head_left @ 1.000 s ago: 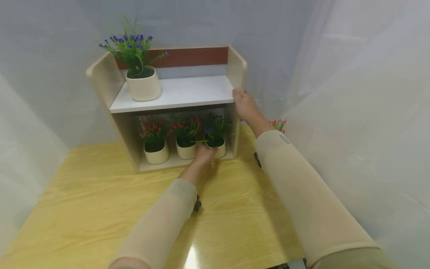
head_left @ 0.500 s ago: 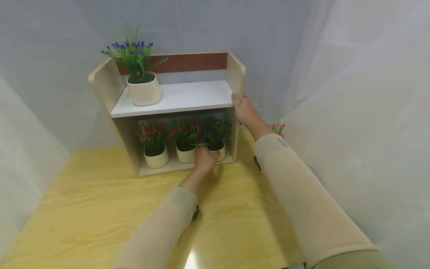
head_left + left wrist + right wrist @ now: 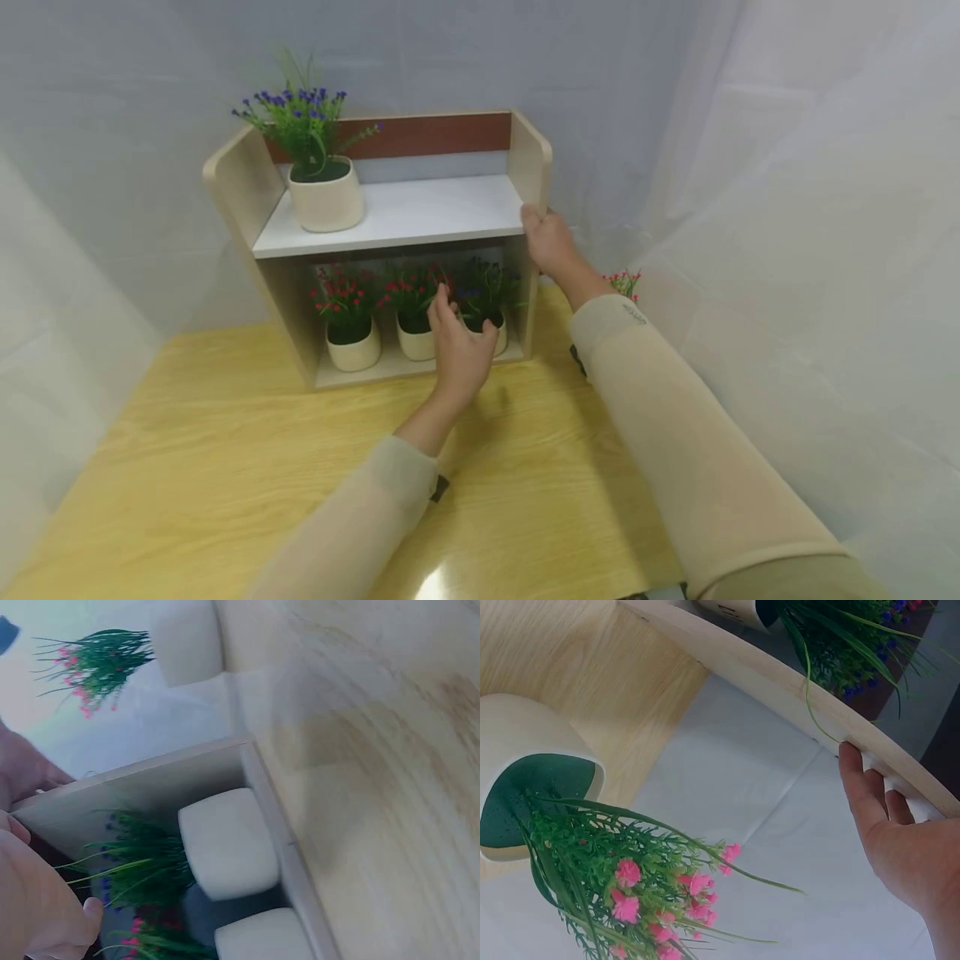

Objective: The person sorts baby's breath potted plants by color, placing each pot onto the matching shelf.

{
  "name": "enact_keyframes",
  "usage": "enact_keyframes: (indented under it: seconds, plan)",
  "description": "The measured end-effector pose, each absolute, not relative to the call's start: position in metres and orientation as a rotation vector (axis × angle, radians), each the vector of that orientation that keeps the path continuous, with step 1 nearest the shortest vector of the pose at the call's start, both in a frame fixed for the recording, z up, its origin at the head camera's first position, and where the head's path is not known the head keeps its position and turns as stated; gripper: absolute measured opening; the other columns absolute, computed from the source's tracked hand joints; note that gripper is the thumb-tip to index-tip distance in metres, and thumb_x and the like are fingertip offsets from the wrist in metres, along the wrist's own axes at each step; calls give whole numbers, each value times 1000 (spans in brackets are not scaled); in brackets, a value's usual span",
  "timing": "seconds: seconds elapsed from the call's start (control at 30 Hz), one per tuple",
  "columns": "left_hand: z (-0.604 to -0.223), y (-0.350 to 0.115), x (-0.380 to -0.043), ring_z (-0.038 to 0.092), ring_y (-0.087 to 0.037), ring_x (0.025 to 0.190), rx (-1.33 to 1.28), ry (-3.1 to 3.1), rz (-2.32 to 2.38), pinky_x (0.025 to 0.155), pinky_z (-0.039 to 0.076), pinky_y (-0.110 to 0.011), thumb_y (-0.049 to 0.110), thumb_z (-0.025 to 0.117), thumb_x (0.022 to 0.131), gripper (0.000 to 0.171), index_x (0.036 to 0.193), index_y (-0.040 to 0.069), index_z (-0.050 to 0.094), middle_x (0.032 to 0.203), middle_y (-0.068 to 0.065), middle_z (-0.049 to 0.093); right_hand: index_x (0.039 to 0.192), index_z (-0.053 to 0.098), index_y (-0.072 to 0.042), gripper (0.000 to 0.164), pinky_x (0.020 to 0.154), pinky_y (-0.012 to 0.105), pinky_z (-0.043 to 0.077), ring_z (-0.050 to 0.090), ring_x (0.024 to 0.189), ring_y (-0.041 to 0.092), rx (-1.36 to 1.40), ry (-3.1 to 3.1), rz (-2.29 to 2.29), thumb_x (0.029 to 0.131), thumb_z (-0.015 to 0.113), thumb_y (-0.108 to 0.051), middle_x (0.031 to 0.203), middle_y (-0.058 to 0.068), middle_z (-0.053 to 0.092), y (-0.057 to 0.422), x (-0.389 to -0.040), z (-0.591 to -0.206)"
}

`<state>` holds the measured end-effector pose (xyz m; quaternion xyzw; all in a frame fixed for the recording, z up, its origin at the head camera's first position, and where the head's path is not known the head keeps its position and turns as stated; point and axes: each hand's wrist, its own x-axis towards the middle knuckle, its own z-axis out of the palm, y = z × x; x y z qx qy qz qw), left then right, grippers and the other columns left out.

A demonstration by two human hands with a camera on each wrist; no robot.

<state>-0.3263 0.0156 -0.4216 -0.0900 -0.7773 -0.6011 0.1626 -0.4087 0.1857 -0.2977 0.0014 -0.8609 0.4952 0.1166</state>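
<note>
The lower purple-flowered pot (image 3: 229,844), rightmost inside the shelf (image 3: 438,204), is partly hidden from the head view by the left hand (image 3: 463,354), loosely opened, holding nothing, raised since earlier; the shelf's right side is still gripped by the right hand (image 3: 553,242).

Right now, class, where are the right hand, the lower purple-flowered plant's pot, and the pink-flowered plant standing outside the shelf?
Right hand (image 3: 553,243): head view, middle of the hand.
Lower purple-flowered plant's pot (image 3: 229,844): left wrist view, its pale side.
Pink-flowered plant (image 3: 598,851): right wrist view, its green leaves.

Shelf (image 3: 420,208) in all three views
</note>
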Motion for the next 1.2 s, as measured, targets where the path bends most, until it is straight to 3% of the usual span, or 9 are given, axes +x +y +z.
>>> enact_keyframes:
  seconds: [0.2, 0.47, 0.6, 0.7, 0.83, 0.97, 1.2]
  plan:
    - [-401, -2, -313, 32, -40, 156, -351, -2157, -1681, 131, 38, -56, 14, 64, 103, 86, 171, 3, 12, 174, -19, 19, 142, 58, 7, 65, 113, 54, 50, 54, 111, 34, 8, -2508, 1429, 117, 35, -48, 119, 23, 59, 187, -411, -293]
    - [-384, -35, -299, 31, -38, 155, -384, -2163, -1626, 131, 36, -56, 14, 64, 103, 79, 167, 1, 20, 172, -19, 23, 155, 47, 5, 68, 120, 58, 48, 54, 128, 39, 21, -2499, 1503, 116, 35, -49, 150, 31, 56, 195, -411, -294]
    - [-377, -57, -293, 34, -39, 153, -386, -2168, -1567, 129, 38, -56, 12, 64, 103, 75, 164, -1, 24, 168, -22, 27, 163, 39, 0, 73, 119, 59, 49, 54, 138, 43, 14, -2526, 1587, 115, 33, -55, 157, 28, 52, 201, -405, -300]
    - [-374, -79, -290, 37, -38, 149, -374, -2151, -1499, 128, 39, -54, 9, 64, 102, 71, 162, -2, 27, 163, -24, 31, 165, 36, 0, 72, 126, 60, 43, 49, 149, 43, 83, -2522, 1613, 116, 34, -54, 163, 26, 48, 203, -397, -307]
    - [-374, -119, -288, 39, -38, 146, -308, -2121, -1407, 127, 39, -55, 6, 64, 101, 67, 159, -3, 31, 157, -26, 35, 169, 31, -6, 67, 132, 62, 34, 40, 158, 42, 184, -2474, 1613, 116, 37, -47, 171, 23, 42, 203, -374, -317]
    - [-371, -160, -289, 42, -39, 142, -172, -2091, -1361, 125, 40, -58, 7, 64, 101, 65, 157, 0, 33, 152, -27, 38, 174, 21, -17, 67, 130, 62, 38, 41, 158, 42, 177, -2440, 1556, 115, 44, -41, 173, 19, 38, 202, -338, -330]
    - [-336, -216, -305, 43, -21, 141, 72, -1945, -1391, 122, 41, -43, 32, 76, 99, 80, 162, 20, 28, 163, -9, 36, 173, 26, -18, 68, 126, 66, 39, 41, 154, 43, 263, -2344, 1099, 111, 56, -23, 169, 20, 36, 214, -278, -353]
